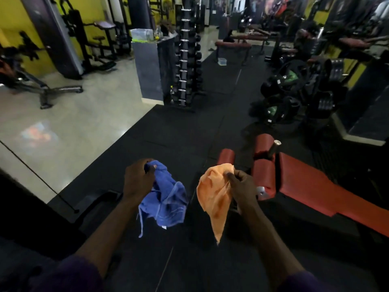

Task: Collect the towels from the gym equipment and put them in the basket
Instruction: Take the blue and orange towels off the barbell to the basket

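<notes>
My left hand (pixel 137 179) grips a crumpled blue towel (pixel 168 204) that hangs down over the black rubber floor. My right hand (pixel 242 183) pinches an orange towel (pixel 214 197) by its top edge, and the cloth droops to a point below. Both hands are held in front of me, about a forearm's width apart. No basket shows in the head view.
A red padded bench (pixel 305 186) with roller pads stands just right of my right hand. A tall dumbbell rack (pixel 187 60) and a dark counter (pixel 149 68) stand ahead. Weight plates (pixel 288 89) crowd the right side. A dark machine frame (pixel 25 207) sits at lower left, tiled floor beyond.
</notes>
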`<action>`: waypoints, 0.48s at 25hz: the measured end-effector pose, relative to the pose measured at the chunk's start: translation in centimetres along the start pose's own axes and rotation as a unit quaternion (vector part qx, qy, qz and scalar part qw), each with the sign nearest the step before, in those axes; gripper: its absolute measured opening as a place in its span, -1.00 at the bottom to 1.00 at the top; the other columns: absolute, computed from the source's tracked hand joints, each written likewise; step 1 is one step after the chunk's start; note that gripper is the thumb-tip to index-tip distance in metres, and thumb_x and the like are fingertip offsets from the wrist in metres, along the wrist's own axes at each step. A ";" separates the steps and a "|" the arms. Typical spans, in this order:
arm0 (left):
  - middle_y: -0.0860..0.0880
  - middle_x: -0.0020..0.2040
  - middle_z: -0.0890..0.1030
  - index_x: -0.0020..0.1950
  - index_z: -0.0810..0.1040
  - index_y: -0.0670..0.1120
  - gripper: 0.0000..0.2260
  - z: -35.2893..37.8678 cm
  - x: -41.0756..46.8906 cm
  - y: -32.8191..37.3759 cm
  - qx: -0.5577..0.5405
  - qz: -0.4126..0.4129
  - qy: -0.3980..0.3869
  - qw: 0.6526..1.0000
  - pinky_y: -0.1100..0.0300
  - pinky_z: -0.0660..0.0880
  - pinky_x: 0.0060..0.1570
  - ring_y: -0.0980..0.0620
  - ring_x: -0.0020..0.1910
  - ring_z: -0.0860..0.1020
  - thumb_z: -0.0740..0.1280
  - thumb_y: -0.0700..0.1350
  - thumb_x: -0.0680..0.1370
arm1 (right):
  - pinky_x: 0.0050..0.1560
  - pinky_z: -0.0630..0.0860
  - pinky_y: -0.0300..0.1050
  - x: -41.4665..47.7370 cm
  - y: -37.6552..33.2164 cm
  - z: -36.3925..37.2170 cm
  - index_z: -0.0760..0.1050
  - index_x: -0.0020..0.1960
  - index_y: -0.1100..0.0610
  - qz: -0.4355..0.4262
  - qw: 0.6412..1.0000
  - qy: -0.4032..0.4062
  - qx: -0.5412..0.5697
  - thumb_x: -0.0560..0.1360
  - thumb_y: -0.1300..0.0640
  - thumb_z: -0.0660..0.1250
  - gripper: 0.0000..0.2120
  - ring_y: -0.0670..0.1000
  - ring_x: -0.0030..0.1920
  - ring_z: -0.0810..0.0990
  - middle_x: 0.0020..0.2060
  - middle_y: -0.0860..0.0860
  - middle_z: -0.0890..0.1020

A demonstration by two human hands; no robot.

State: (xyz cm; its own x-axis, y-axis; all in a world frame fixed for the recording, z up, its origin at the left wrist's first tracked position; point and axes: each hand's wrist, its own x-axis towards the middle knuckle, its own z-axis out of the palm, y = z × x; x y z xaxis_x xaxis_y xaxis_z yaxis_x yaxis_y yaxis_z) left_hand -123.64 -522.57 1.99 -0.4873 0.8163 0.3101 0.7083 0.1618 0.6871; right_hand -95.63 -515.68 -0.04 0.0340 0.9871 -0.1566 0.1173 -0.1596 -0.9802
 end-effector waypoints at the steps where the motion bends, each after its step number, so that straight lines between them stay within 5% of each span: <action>1: -0.19 0.04 0.67 0.15 0.61 -0.20 -0.80 0.6 2.1 0.1 0.009 0.001 0.006 1.000 0.17 0.41 -0.02 -0.16 0.06 0.61 0.32 -0.21 0.55 | 0.01 0.60 0.10 2.5 -0.4 0.6 0.61 -0.02 0.07 -0.004 1.000 -0.007 0.001 0.56 0.06 0.35 -0.89 0.12 -0.05 0.66 -0.07 0.14 0.69; 6: -0.14 -0.01 0.67 0.08 0.62 -0.20 -0.84 2.6 11.4 1.1 0.011 0.000 0.040 0.999 0.23 0.34 -0.06 -0.06 -0.03 0.60 0.30 -0.26 0.55 | -0.08 0.54 -0.08 13.2 -3.3 4.2 0.61 0.14 0.16 -0.013 1.000 -0.015 -0.024 0.53 -0.04 0.37 -0.69 0.00 -0.05 0.61 -0.03 0.07 0.68; 10: -0.13 0.00 0.66 0.10 0.60 -0.18 -0.84 5.9 20.4 -0.7 -0.009 -0.013 0.045 0.999 0.22 0.35 -0.04 -0.06 -0.02 0.58 0.30 -0.21 0.56 | -0.10 0.57 0.03 21.7 -5.6 8.6 0.61 0.04 0.13 -0.010 1.000 -0.019 -0.007 0.52 0.01 0.39 -0.79 0.02 -0.11 0.61 -0.14 0.05 0.66; 12: -0.14 0.04 0.65 0.13 0.59 -0.18 -0.82 7.6 24.7 -2.2 -0.017 -0.020 0.045 0.999 0.20 0.37 0.00 -0.10 0.04 0.59 0.31 -0.19 0.56 | -0.14 0.59 -0.07 25.2 -6.4 10.6 0.61 -0.03 0.11 -0.019 1.000 -0.020 -0.003 0.54 0.05 0.37 -0.86 -0.02 -0.14 0.61 -0.17 0.01 0.66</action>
State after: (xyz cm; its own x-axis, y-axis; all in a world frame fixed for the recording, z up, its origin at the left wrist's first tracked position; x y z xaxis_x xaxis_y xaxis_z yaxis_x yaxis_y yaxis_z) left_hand -133.33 -498.51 3.13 -0.5599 0.7561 0.3389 0.6706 0.1732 0.7213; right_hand -106.05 -489.62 0.98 -0.0109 0.9921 -0.1246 0.1234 -0.1223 -0.9848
